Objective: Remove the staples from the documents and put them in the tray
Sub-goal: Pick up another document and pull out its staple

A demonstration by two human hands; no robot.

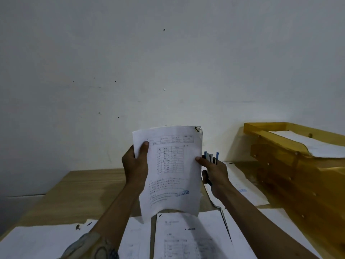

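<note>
I hold a printed document (171, 171) upright in front of me, above the desk. My left hand (135, 166) grips its left edge, thumb on the front. My right hand (214, 173) pinches its right edge and also holds a blue and grey staple remover (211, 157) against the palm. The document's top right corner (197, 129) is torn and dark where a staple sits or sat. An amber plastic tray (265, 131) stands at the right, with white sheets in its top level.
More printed documents lie on the wooden desk (84, 186) below my hands: one in the middle (186, 236), one at the left (43, 242) with a dark mark at its corner, others at the right (244, 186). A pale wall rises behind.
</note>
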